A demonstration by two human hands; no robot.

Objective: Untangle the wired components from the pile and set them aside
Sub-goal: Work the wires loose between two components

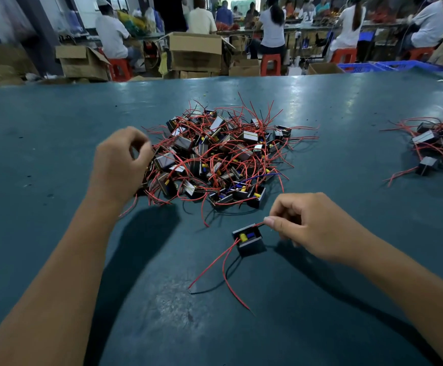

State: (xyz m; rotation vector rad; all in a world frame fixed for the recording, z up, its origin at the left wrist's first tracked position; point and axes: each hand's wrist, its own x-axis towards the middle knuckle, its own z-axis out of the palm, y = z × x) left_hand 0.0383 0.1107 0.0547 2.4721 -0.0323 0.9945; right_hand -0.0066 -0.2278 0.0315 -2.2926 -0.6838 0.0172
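One small box pulled free of the tangle, its wire pinched in the right hand.

Nearest, the right hand [312, 228] pinches a red wire of a lone black box [248, 237] on the teal surface [56, 143], its fingers [270, 221] curled. Beyond, the left hand [120, 165] curls into the pile [215, 157]'s left edge; what it grips is hidden. A second heap [436, 143] lies far right.

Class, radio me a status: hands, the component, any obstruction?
Left hand gripping pile edge. Right hand pinching red lead of freed component. Path clear.
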